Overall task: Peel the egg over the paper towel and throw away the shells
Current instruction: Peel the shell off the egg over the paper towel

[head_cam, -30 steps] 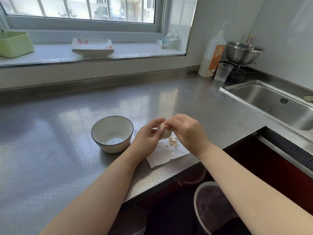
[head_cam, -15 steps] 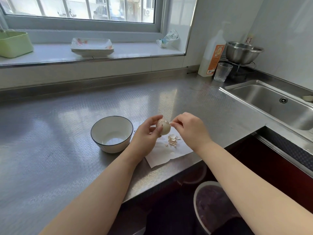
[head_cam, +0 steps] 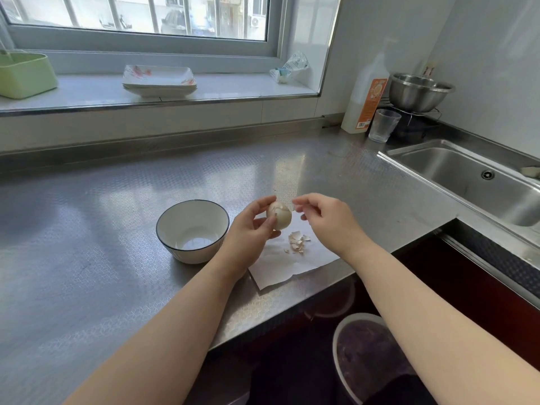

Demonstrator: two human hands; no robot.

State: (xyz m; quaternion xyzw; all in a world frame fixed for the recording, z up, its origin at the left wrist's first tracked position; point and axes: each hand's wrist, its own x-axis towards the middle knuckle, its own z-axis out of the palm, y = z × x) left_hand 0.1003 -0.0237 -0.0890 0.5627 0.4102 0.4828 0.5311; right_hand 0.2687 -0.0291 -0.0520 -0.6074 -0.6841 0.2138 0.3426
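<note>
Fingertips [head_cam: 273,222] of the left hand [head_cam: 248,238] curled round the egg [head_cam: 279,215], holding it above the far edge of the paper towel [head_cam: 295,266], probably so that loosened bits would drop onto the sheet. The shell looked cracked, with most of it still on. Just right of the egg, the right hand [head_cam: 327,220] hung with thumb and forefinger brought close together; whether a flake was pinched between them could not be told. A small heap of shell pieces [head_cam: 297,242] lay on the towel beneath the hands. A bowl [head_cam: 192,230] stood just left of the towel, near the left wrist. The towel's near corner reached almost to the counter [head_cam: 87,258] edge, and a bin [head_cam: 368,358] waited on the floor below it, handy for the shells. Open steel stretched far and left; the sink [head_cam: 467,173] lay well apart at the right.
</note>
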